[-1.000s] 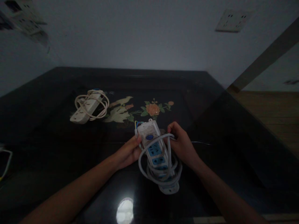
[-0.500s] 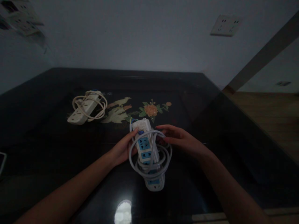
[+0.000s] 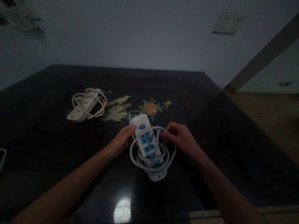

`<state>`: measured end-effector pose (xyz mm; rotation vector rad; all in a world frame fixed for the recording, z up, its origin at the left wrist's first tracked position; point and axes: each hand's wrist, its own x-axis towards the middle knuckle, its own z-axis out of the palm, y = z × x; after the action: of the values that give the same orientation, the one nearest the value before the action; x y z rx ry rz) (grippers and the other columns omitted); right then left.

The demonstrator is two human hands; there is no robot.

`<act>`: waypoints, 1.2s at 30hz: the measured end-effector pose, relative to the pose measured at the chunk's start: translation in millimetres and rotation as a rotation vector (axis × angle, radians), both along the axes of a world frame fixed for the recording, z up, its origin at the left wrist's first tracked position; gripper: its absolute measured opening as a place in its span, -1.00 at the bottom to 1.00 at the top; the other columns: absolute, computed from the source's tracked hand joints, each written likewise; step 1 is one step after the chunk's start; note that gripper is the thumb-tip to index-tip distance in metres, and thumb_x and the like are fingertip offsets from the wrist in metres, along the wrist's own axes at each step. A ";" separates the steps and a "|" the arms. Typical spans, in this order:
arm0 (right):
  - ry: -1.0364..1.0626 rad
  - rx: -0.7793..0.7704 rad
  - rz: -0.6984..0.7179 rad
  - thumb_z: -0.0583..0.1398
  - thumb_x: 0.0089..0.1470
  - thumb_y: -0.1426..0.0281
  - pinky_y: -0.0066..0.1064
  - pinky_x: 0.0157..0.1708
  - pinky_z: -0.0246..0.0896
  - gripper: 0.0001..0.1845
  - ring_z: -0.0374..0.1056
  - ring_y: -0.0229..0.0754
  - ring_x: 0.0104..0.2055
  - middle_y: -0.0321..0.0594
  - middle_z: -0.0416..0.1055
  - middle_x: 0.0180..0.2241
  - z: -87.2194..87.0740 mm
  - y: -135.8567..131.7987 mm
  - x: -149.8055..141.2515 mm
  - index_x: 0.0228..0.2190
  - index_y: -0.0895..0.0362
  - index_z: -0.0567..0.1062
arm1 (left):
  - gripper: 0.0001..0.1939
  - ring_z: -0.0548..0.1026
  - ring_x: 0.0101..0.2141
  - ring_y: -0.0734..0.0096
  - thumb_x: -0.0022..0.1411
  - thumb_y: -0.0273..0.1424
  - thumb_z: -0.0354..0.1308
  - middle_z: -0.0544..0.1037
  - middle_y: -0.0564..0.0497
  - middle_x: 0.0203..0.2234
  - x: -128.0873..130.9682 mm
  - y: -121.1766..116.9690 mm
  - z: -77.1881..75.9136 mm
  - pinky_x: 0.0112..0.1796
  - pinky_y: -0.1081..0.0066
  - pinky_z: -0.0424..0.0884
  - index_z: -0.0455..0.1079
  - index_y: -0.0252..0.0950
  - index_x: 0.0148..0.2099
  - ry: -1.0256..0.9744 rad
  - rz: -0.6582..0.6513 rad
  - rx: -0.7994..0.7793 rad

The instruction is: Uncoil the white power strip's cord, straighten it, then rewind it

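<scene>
A white power strip [image 3: 142, 120] with blue sockets and an oval blue switch lies tilted in front of me, its lower end toward me. Its grey-white cord [image 3: 134, 160] loops round the strip in several coils. My left hand [image 3: 121, 140] grips the strip's upper left edge, thumb on the near side and the other fingers partly hidden behind it. On the right, my right hand [image 3: 181, 137] pinches the top of the cord loop between thumb and fingers.
Another power strip [image 3: 80, 113], wrapped in a cream cord, lies at the left on the dark glossy table [image 3: 98, 193]. A flower-and-bird picture [image 3: 150, 108] decorates the tabletop. A wall socket [image 3: 226, 23] is at the back right; more sockets [image 3: 21, 18] are at the upper left.
My right hand's fingers have closed on the cord loop and pulled it slightly to the right. The strip's lower end has shifted a little up and right; my left hand still holds its upper end.
</scene>
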<state>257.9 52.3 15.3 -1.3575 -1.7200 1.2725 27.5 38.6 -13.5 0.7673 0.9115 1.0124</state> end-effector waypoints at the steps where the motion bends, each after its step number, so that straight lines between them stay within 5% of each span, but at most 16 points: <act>1: -0.008 0.018 -0.014 0.28 -0.06 0.23 -0.42 -0.52 0.24 -0.74 0.37 -0.23 -0.51 -0.29 0.41 -0.56 -0.8 -0.1 -0.2 -0.53 0.14 0.37 | -0.52 0.57 -0.24 0.18 0.00 -0.05 0.28 0.63 -0.11 -0.29 -0.4 1.3 -0.6 -0.19 0.34 0.46 0.49 -0.34 -0.18 -0.014 0.012 -0.011; 14: 0.011 0.051 0.169 0.14 0.13 0.28 -0.33 -0.25 0.35 -0.81 0.44 -0.19 -0.24 -0.21 0.47 -0.27 0.9 -1.1 2.3 -0.24 0.10 0.41 | -0.59 0.55 -0.24 0.20 0.03 -0.08 0.27 0.61 -0.08 -0.32 -7.8 12.0 -0.6 -0.23 0.36 0.43 0.46 -0.36 -0.26 0.187 0.217 0.106; 20: -0.094 0.116 0.116 0.19 0.07 0.26 -0.28 -0.21 0.32 -0.70 0.39 -0.15 -0.19 -0.15 0.43 -0.23 2.8 -0.7 9.4 -0.16 0.12 0.37 | -0.62 0.53 -0.23 0.22 0.09 -0.10 0.23 0.60 -0.05 -0.34 -7.2 11.1 -2.7 -0.17 0.35 0.41 0.46 -0.35 -0.27 0.208 0.228 0.154; 28: 0.089 0.192 0.103 0.05 0.18 0.18 -0.27 -0.09 0.26 -0.66 0.35 -0.16 -0.07 -0.13 0.40 -0.14 7.4 2.7 -14.1 -0.09 0.08 0.36 | -0.63 0.47 -0.12 0.13 0.06 -0.09 0.24 0.60 -0.05 -0.33 0.8 3.0 7.0 -0.11 0.35 0.35 0.51 -0.31 -0.26 0.335 0.226 0.273; 36: -0.234 0.319 0.203 0.23 0.00 0.20 -0.31 -0.24 0.22 -0.63 0.26 -0.13 -0.20 -0.13 0.33 -0.26 22.7 24.7 -45.5 -0.20 0.18 0.44 | -0.66 0.45 -0.07 0.13 0.17 -0.16 0.14 0.57 -0.05 -0.17 2.7 -0.7 14.3 -0.03 0.31 0.30 0.51 -0.30 -0.16 0.463 0.181 0.432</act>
<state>212.5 77.0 38.0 -1.2026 -2.1615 0.9141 30.2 38.0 0.8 1.3381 1.1894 1.2366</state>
